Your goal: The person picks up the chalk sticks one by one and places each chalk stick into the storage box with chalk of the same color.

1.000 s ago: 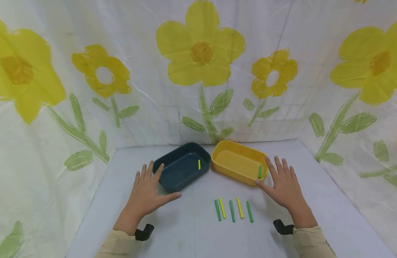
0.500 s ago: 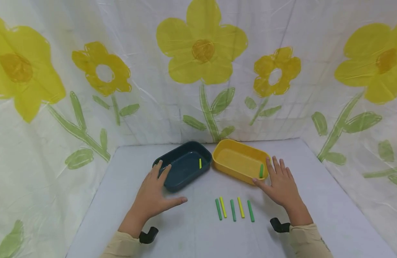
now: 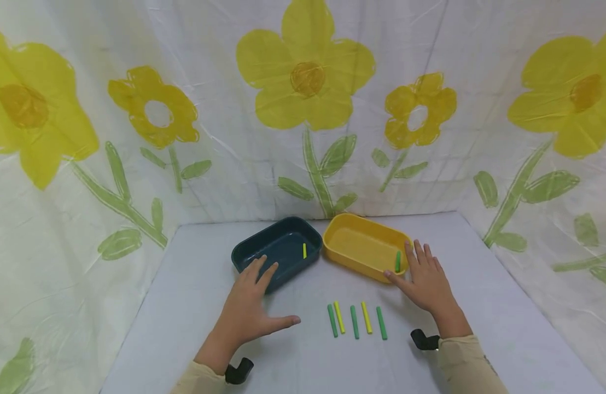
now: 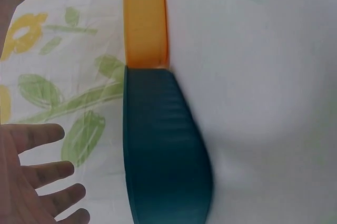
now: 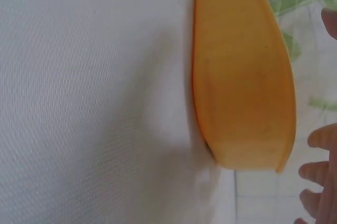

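Note:
My left hand (image 3: pixel 249 309) has its fingers spread and holds nothing, hovering over the near edge of the dark teal tray (image 3: pixel 283 246). In the left wrist view that tray's side wall (image 4: pixel 163 145) stands beside the spread fingers (image 4: pixel 52 174). A short yellow stick (image 3: pixel 304 251) lies inside. Fingers extended, my right hand (image 3: pixel 426 282) is at the right end of the yellow tray (image 3: pixel 359 246), which contains a green stick (image 3: pixel 398 261); whether it touches the rim I cannot tell. In front, several green sticks (image 3: pixel 355 322) and two yellow sticks (image 3: pixel 366 317) form a row.
Both trays meet at their near corners toward the back of the white table (image 3: pixel 293 366). Behind them hangs a white curtain (image 3: pixel 224 180) printed with yellow flowers. Black wrist-mounted pieces (image 3: pixel 239 371) stick out near both sleeves.
My left hand has moved right and toward the front of the table, its thumb nearer the row of sticks. My right hand has shifted slightly left. The sticks and trays stay in place.

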{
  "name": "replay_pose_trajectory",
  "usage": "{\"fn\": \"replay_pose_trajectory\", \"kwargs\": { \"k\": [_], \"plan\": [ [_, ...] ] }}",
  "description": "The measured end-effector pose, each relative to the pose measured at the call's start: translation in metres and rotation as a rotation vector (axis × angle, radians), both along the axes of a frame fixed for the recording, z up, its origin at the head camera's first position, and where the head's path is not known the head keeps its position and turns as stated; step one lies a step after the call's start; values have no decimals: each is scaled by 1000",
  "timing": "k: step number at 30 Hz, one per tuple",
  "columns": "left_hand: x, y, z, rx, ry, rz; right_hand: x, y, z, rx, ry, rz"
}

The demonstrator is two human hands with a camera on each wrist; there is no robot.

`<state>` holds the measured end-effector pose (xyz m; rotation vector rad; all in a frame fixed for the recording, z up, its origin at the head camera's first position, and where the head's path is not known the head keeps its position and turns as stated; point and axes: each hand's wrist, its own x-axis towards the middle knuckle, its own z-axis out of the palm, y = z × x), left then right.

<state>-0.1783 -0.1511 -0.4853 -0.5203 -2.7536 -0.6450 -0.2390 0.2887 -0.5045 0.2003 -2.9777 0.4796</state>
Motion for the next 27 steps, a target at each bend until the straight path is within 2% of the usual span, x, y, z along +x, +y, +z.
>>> {"fn": "replay_pose_trajectory", "kwargs": {
  "k": [8, 17, 27],
  "plan": [
    [5, 16, -7, 21, -46, -21, -10, 2, -5, -34, -36, 28],
    [8, 30, -16, 105, -71, -132, -27, -2, -12, -31, -33, 52],
    [10, 47, -25, 131, -183, -184, -37, -7, -16, -25, -56, 54]
  ]
}}
